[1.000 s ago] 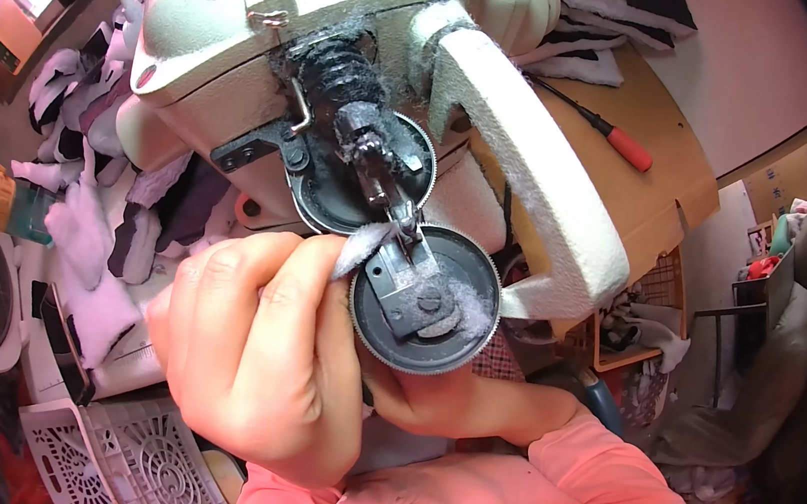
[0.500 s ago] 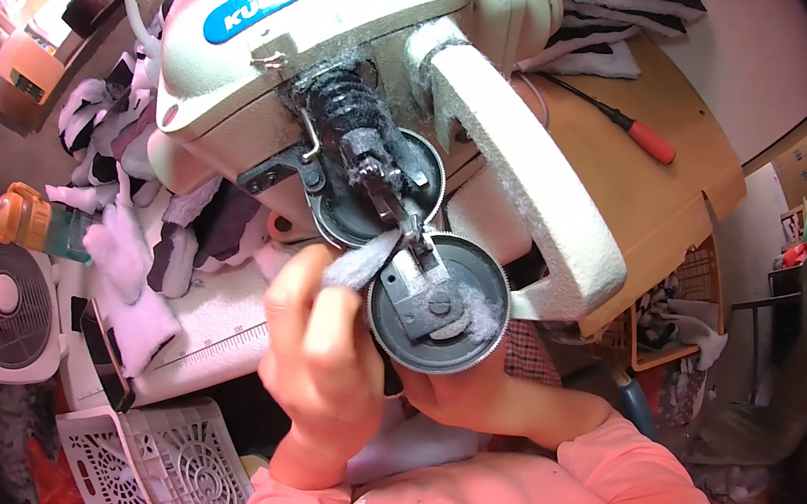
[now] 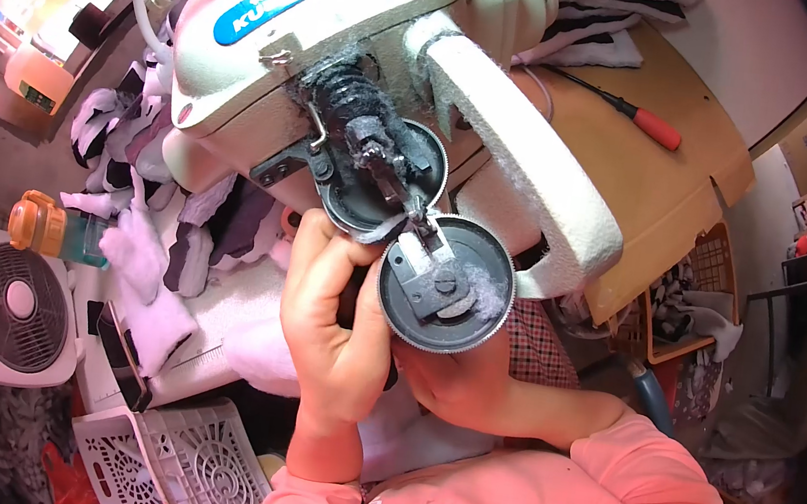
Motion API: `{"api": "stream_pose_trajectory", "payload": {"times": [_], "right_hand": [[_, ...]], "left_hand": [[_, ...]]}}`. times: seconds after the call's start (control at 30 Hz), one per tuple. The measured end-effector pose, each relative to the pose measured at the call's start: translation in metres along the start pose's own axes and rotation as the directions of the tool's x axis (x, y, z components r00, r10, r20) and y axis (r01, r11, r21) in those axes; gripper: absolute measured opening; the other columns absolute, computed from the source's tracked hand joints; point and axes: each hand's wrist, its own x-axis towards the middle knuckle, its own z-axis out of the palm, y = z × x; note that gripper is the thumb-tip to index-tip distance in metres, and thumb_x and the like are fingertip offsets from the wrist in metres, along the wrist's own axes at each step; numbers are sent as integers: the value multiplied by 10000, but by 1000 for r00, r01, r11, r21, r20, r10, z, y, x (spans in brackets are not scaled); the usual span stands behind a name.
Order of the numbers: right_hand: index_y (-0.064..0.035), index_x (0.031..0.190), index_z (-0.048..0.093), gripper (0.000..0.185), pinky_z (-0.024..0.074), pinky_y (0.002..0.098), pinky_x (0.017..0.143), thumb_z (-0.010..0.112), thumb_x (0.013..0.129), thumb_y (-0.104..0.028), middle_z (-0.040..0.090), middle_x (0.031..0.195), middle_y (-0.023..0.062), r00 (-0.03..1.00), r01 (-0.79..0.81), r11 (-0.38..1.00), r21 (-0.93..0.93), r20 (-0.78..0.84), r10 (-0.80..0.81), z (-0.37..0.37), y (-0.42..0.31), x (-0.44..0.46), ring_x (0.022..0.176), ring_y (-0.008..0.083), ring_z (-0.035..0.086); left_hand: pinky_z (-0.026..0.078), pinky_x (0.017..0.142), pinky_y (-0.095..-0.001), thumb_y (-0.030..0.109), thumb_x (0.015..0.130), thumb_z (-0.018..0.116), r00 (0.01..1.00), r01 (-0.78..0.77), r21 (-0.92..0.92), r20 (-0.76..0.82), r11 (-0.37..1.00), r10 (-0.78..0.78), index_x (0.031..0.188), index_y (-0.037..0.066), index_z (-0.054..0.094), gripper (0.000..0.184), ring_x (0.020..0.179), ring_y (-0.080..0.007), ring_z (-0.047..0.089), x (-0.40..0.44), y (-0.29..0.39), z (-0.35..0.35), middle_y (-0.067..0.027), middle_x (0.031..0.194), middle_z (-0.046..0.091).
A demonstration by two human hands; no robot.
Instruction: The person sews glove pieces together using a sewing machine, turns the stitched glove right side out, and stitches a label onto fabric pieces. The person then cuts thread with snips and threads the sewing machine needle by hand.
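Observation:
A white fur sewing machine coated in lint stands in front of me, with two toothed feed discs: a rear disc and a front disc. My left hand is closed at the left of the discs, its bent fingers pinching a fur piece whose pale edge shows where the discs meet. My right hand is beneath the front disc. That disc hides its fingers, so I cannot see what they hold. White fur hangs below my hands.
Black-and-white fur pieces are heaped on the left, beside a teal bottle with an orange lid. A fan and a white plastic basket are at lower left. A red-handled screwdriver lies on the brown board.
My left hand has turned, and its fingers have moved in under the rear disc. The pale fur tuft that stuck up beside the discs now shows only as a thin edge. The view has shifted slightly.

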Motion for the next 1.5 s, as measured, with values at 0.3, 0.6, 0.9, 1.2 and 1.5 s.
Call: {"api": "stream_pose_trajectory", "payload": {"times": [0.3, 0.6, 0.9, 1.2, 1.5], "right_hand": [[-62, 884, 696, 234, 498, 404, 762, 697, 655, -111, 668, 920, 75, 1000, 27, 1000, -10, -7, -27, -3, -2, 0, 849, 269, 639], [-53, 892, 697, 213, 499, 399, 766, 717, 692, -123, 674, 937, 82, 995, 88, 996, -16, -36, -88, -8, -9, 2, 870, 264, 643], [-49, 896, 694, 221, 475, 356, 662, 719, 690, -125, 674, 907, 74, 993, 87, 996, 10, -86, -86, -4, -10, 5, 787, 236, 634], [-15, 986, 691, 287, 504, 442, 866, 723, 719, -113, 671, 1045, 123, 998, 56, 998, 13, -16, -56, -5, -17, 9, 973, 297, 647], [9, 1069, 676, 367, 480, 464, 903, 733, 733, -127, 663, 1078, 133, 997, 74, 996, -39, -19, -75, -2, -16, 11, 1008, 314, 637]], "left_hand": [[435, 629, -239, -47, 832, 655, 976, -124, 148, -162, 981, 148, 883, -31, 606, 72, 699, -161, 557, -2, -4, 2, -85, 803, 600], [421, 581, -188, -13, 885, 648, 955, -102, 122, -267, 987, 132, 886, -33, 593, 58, 654, -80, 541, -2, 3, 0, -70, 782, 620], [428, 554, -241, -60, 829, 674, 954, -224, 264, -139, 938, 267, 866, -27, 632, 65, 598, -158, 536, 6, 4, -4, -82, 734, 615], [496, 717, -329, -69, 726, 675, 965, -141, 394, 260, 908, 37, 859, -36, 621, 148, 795, -291, 614, 12, 27, -41, -164, 922, 603], [486, 744, -321, -17, 746, 705, 914, -56, 279, 401, 959, -64, 837, -43, 625, 124, 825, -283, 616, 20, 16, -52, -159, 944, 613]]}}
